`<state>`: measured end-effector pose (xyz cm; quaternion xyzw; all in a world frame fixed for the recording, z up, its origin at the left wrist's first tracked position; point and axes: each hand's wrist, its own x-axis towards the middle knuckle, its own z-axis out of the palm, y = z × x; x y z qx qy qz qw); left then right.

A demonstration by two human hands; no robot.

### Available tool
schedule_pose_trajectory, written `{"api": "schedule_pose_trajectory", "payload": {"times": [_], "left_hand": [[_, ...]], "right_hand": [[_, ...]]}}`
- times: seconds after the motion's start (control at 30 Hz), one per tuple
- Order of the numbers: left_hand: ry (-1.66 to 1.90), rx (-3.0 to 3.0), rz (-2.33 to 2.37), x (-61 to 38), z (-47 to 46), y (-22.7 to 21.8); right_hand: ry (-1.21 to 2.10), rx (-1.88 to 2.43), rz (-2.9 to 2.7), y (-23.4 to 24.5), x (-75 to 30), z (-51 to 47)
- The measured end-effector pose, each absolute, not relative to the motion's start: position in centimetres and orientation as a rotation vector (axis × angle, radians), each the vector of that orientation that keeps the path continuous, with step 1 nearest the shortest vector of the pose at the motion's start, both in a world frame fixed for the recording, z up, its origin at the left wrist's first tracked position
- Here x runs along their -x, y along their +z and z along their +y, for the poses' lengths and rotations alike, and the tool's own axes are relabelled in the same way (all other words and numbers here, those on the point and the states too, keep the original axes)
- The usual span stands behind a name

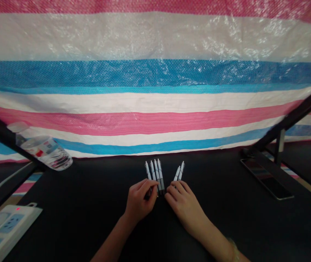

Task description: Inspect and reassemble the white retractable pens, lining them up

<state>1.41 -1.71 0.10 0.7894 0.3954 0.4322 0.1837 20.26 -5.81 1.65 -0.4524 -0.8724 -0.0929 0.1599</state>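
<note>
Several white-and-black pens lie on a black table (pixel 221 218), tips pointing away from me. A left group of pens (pixel 154 174) lies side by side, and my left hand (pixel 140 202) is closed in a pinch on the near end of one of them. A right pair of pens (pixel 180 171) leans together; my right hand (pixel 184 205) rests flat over their near ends, fingers stretched out and touching them.
A clear plastic water bottle (pixel 44 149) lies on its side at the left. A white power strip (pixel 4 227) sits at the near left corner. A phone (pixel 266 178) lies at the right by a black metal frame (pixel 289 122). A striped tarp (pixel 155 91) hangs behind.
</note>
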Motion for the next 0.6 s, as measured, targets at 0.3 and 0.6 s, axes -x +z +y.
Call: {"api": "schedule_pose_trajectory", "payload": {"times": [0.3, 0.6], "left_hand": [[1.315, -1.889, 1.247, -1.0, -1.0, 1.0], [1.099, -1.080, 0.990, -0.3, 0.4, 0.5]], "right_hand": [[-0.024, 1.239, -1.898, 2.7, -20.4, -7.1], [0.516, 1.349, -1.329, 1.5, -18.9, -8.5]]}}
